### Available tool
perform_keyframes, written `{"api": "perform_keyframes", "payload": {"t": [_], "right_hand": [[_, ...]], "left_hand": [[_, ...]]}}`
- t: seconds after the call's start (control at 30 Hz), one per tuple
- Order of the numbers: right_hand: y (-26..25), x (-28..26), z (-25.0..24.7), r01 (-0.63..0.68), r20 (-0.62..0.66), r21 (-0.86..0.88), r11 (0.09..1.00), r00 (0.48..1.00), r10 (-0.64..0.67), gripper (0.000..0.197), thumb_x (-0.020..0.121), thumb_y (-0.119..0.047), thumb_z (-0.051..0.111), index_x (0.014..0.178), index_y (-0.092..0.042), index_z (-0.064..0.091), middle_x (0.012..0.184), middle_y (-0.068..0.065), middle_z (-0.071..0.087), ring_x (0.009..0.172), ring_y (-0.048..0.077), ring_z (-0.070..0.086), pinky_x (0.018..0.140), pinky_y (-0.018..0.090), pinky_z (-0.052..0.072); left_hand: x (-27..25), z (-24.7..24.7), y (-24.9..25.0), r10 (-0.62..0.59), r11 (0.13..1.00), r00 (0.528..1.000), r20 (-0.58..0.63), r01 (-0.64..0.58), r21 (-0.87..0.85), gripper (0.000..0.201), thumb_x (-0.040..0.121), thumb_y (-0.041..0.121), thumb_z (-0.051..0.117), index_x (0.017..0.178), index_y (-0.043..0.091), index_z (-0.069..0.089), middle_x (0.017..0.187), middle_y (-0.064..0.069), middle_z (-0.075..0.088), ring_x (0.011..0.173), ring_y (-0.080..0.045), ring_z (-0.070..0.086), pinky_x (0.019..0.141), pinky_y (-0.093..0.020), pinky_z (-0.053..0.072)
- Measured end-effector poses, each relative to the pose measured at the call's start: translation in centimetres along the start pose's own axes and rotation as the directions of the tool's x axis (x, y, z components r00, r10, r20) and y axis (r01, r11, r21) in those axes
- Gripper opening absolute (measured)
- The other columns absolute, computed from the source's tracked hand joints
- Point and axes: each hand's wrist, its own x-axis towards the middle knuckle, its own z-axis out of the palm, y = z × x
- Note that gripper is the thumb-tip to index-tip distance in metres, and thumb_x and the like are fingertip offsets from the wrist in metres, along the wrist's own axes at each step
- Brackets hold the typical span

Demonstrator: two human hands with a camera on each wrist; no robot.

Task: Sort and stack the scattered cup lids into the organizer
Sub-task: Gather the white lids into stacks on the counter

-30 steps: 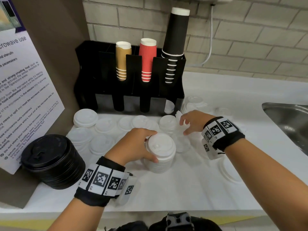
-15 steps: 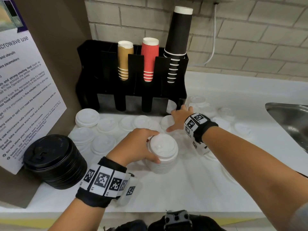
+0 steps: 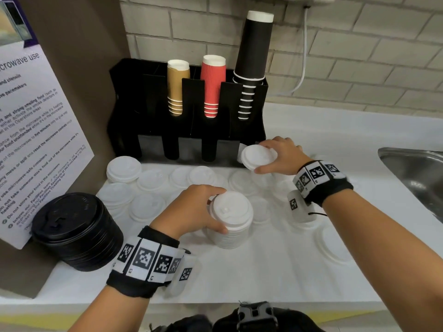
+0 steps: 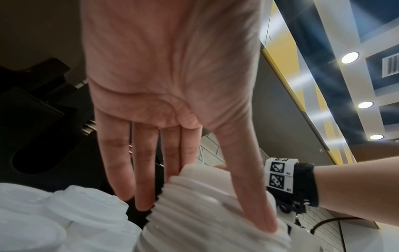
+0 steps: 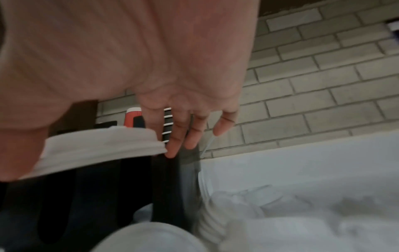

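Near the middle of the white counter stands a stack of white lids (image 3: 231, 219), and my left hand (image 3: 214, 215) grips its top from the left. The left wrist view shows the thumb and fingers of that hand (image 4: 200, 201) either side of the ribbed stack (image 4: 190, 221). My right hand (image 3: 275, 156) holds a single white lid (image 3: 257, 156) off the counter, in front of the right end of the black organizer (image 3: 134, 104). The right wrist view shows this lid (image 5: 108, 143) between thumb and fingers (image 5: 172, 150). Several loose white lids (image 3: 151, 179) lie scattered in front of the organizer.
A stack of black lids (image 3: 76, 231) stands at the front left beside a printed sign (image 3: 36, 140). Brown (image 3: 177, 87), red (image 3: 212, 87) and black cups (image 3: 253, 63) stand in the organizer. A steel sink (image 3: 417, 168) lies at the right. More white lids (image 3: 333, 245) lie under my right forearm.
My right hand reached back toward the organizer's right end, took hold of a white lid and lifted it. My left hand has stayed on the stack.
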Motion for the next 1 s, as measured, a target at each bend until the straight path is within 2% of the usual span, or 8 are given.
{"api": "perform_keyframes", "payload": {"t": [0.2, 0.37, 0.5, 0.6, 0.7, 0.77, 0.9, 1.0], "right_hand": [[1.6, -1.0, -0.1, 0.087, -0.032, -0.205, 0.975, 0.995, -0.096, 0.083, 0.059, -0.050, 0.080, 0.132, -0.034, 0.044, 0.125, -0.004, 0.050, 0.116, 0.024, 0.039, 0.093, 0.044, 0.028], [2.5, -1.0, 0.4, 0.057, 0.042, -0.335, 0.940, 0.998, -0.045, 0.084, 0.059, -0.055, 0.077, 0.133, -0.035, 0.042, 0.125, -0.006, 0.051, 0.116, 0.023, 0.041, 0.094, 0.045, 0.029], [2.5, -0.8, 0.5, -0.005, 0.073, -0.322, 0.947, 0.997, 0.030, 0.085, 0.063, -0.059, 0.075, 0.135, -0.030, 0.041, 0.128, -0.002, 0.051, 0.120, 0.025, 0.041, 0.097, 0.046, 0.030], [1.2, -0.7, 1.0, 0.000, 0.072, -0.392, 0.920, 0.997, 0.031, 0.086, 0.067, -0.058, 0.073, 0.138, -0.024, 0.039, 0.132, 0.004, 0.047, 0.122, 0.028, 0.040, 0.099, 0.047, 0.032], [-1.0, 0.2, 2.3, 0.170, 0.185, -0.282, 0.944, 0.975, -0.121, 0.076, 0.074, -0.048, 0.074, 0.138, -0.022, 0.044, 0.136, 0.005, 0.048, 0.124, 0.028, 0.041, 0.103, 0.044, 0.035], [-2.5, 1.2, 3.7, 0.216, 0.308, -0.216, 0.952, 0.940, -0.144, 0.077, 0.074, -0.042, 0.077, 0.139, -0.019, 0.044, 0.138, 0.009, 0.048, 0.126, 0.028, 0.042, 0.105, 0.041, 0.038], [-4.0, 2.7, 5.7, 0.255, 0.426, -0.427, 0.867, 0.903, -0.056, 0.088, 0.066, -0.048, 0.080, 0.139, -0.025, 0.038, 0.132, 0.009, 0.050, 0.123, 0.029, 0.043, 0.099, 0.041, 0.039], [-4.1, 3.5, 5.8, 0.273, 0.445, -0.465, 0.842, 0.894, -0.044, 0.090, 0.069, -0.044, 0.080, 0.143, -0.032, 0.031, 0.133, 0.006, 0.049, 0.124, 0.030, 0.039, 0.098, 0.042, 0.036]], "left_hand": [[0.2, 0.1, -0.1, -0.001, 1.000, 1.000, -0.001, 0.001, 0.005, 0.089, 0.053, 0.031, 0.094, 0.132, 0.035, 0.056, 0.125, 0.022, 0.059, 0.105, -0.003, 0.056, 0.091, -0.024, 0.045], [0.1, 0.1, -0.2, 0.001, 1.000, 1.000, -0.007, -0.001, -0.001, 0.086, 0.052, 0.031, 0.094, 0.129, 0.038, 0.058, 0.111, 0.033, 0.055, 0.095, 0.009, 0.053, 0.084, -0.018, 0.042], [0.1, 0.1, -0.3, -0.005, 1.000, 1.000, -0.009, 0.005, 0.013, 0.093, 0.052, 0.033, 0.094, 0.135, 0.035, 0.053, 0.127, 0.023, 0.056, 0.102, 0.000, 0.056, 0.090, -0.022, 0.043], [0.1, 0.1, -0.3, -0.003, 1.000, 1.000, -0.009, 0.003, 0.019, 0.092, 0.052, 0.034, 0.094, 0.135, 0.036, 0.054, 0.126, 0.023, 0.057, 0.103, -0.002, 0.056, 0.091, -0.024, 0.044], [0.1, 0.1, -0.2, -0.002, 1.000, 1.000, -0.009, 0.003, 0.020, 0.089, 0.052, 0.033, 0.094, 0.132, 0.038, 0.056, 0.118, 0.025, 0.058, 0.099, 0.001, 0.056, 0.087, -0.022, 0.044], [0.1, 0.0, -0.2, -0.001, 1.000, 1.000, -0.010, 0.001, 0.019, 0.086, 0.051, 0.032, 0.095, 0.128, 0.039, 0.058, 0.111, 0.028, 0.057, 0.097, 0.004, 0.056, 0.084, -0.019, 0.044], [0.0, 0.0, 0.1, -0.008, 1.000, 1.000, -0.011, 0.009, 0.018, 0.085, 0.052, 0.030, 0.095, 0.128, 0.038, 0.058, 0.113, 0.028, 0.057, 0.100, 0.000, 0.057, 0.086, -0.021, 0.045], [-0.1, -0.1, 0.2, -0.012, 1.000, 1.000, -0.008, 0.012, 0.020, 0.083, 0.054, 0.029, 0.094, 0.128, 0.036, 0.059, 0.119, 0.022, 0.060, 0.102, -0.004, 0.057, 0.088, -0.024, 0.045]]}}
